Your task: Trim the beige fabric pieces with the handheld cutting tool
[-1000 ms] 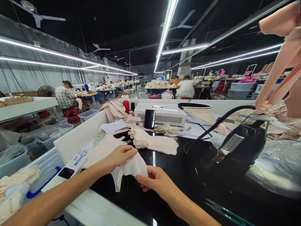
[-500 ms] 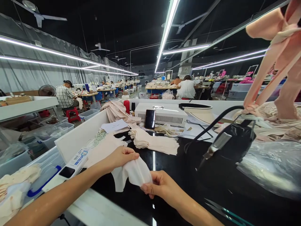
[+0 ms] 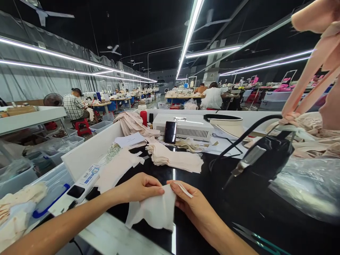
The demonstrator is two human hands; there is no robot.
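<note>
A thin, pale white fabric piece [image 3: 159, 209] with a wavy lower edge hangs over the black tabletop between both hands. My left hand [image 3: 140, 187] pinches its upper edge between thumb and fingers. Close by, my right hand [image 3: 193, 202] is closed on the upper right corner of the same piece. A narrow white strip [image 3: 186, 190] lies across its index finger; whether it joins the fabric I cannot tell. Beyond the hands lies a stack of cut pale-pink fabric pieces [image 3: 175, 157]. More cut pieces [image 3: 117, 166] are spread at the left.
A phone [image 3: 170, 132] leans against a white vented box [image 3: 183, 125]. Scissors [image 3: 255, 238] with teal handles lie at the lower right. A metal-handled tool [image 3: 248, 161] and clear plastic bag [image 3: 305, 191] stand at right. Co-workers sit farther off.
My right hand has moved up and closer to my left hand, to the fabric's upper corner. The fabric now hangs down flatter, and the narrow strip has come into sight.
</note>
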